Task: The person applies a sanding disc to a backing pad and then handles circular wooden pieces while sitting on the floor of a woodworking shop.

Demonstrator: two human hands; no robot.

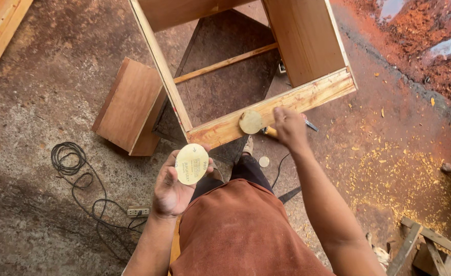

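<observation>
the left hand [173, 186] holds a round, pale yellow paper disc [192, 163] by its edge, with the fingers curled around it and the thumb on one side. the disc faces up at the camera, in the air over the person's lap and just below the front rail of a wooden frame.

the right hand [288, 127] is closed around a tool with a yellow handle [270, 132]. a second round, tan disc [250, 122] sits at the front of that tool and rests flat on the light wooden front rail [286, 102]. the two discs are near each other but do not touch.

the rail is part of a big open box frame made of light brown wood [307, 41]. a thin wooden bar [225, 63] runs across inside it. a flat reddish brown wooden board [128, 105] leans at the left side of the frame.

the person wears a rust brown apron [240, 230] and dark trousers. one shoe [248, 146] shows under the rail, and a small round pale thing [263, 161] lies on the ground beside it.

on the rough grey and red ground to the left lies a coiled black cable [77, 174] that runs to a white plug strip [138, 210]. yellow wood shavings [404, 174] are spread over the ground on the right. some wooden planks [430, 245] lie at the bottom right corner.
</observation>
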